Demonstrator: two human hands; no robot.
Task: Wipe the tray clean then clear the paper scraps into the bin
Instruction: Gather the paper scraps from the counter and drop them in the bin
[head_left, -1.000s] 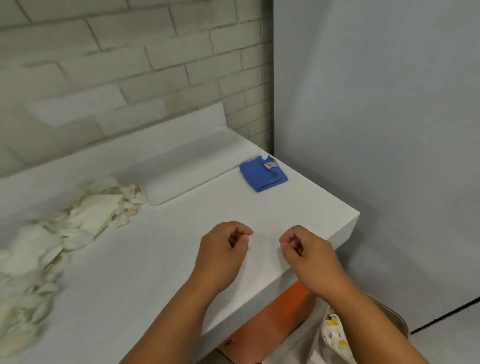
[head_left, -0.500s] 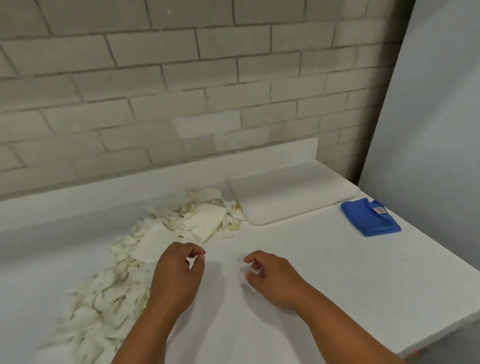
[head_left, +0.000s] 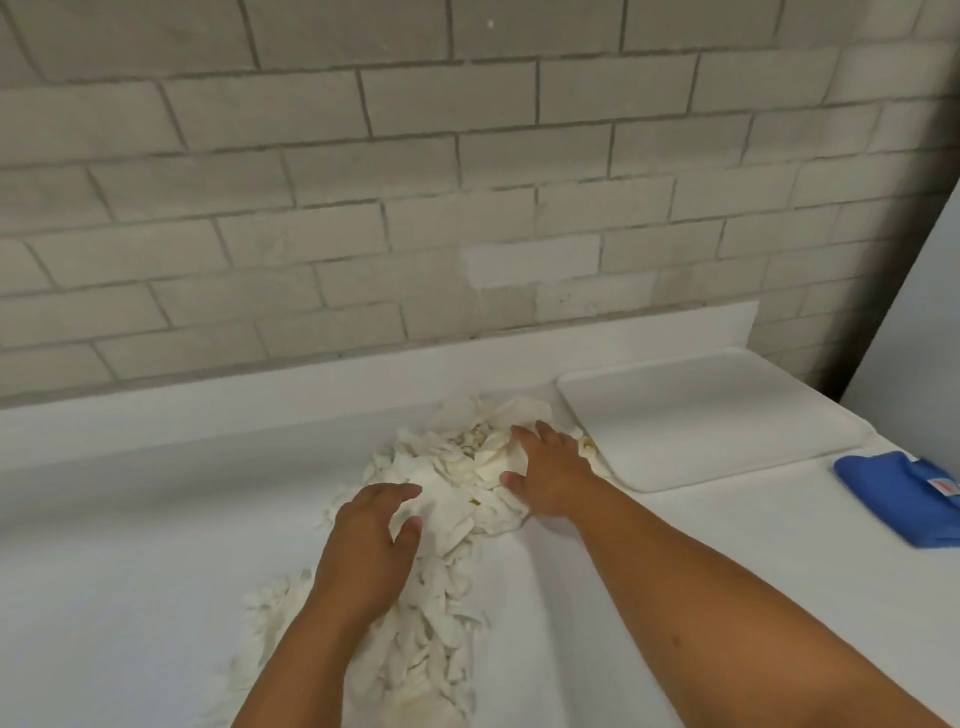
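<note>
A long heap of white paper scraps (head_left: 447, 483) runs across the white counter from its middle toward the near edge. My left hand (head_left: 371, 545) lies on the heap's left side, fingers spread. My right hand (head_left: 548, 467) rests on the far end of the heap, fingers apart and pressed on the scraps, close to the tray. The white tray (head_left: 706, 415) sits flat at the back right, with nothing on it. A folded blue cloth (head_left: 898, 493) lies to the right of the tray. No bin shows in this view.
A grey brick wall (head_left: 467, 182) rises behind the counter's low white backsplash (head_left: 260, 400). A pale panel (head_left: 924, 312) closes the right side. Bare counter (head_left: 104, 571) lies to the left of the scraps and between my right arm and the cloth.
The view swung left from the counter's corner to the scraps. Both hands went from loosely curled in front of the heap to spread out on top of it.
</note>
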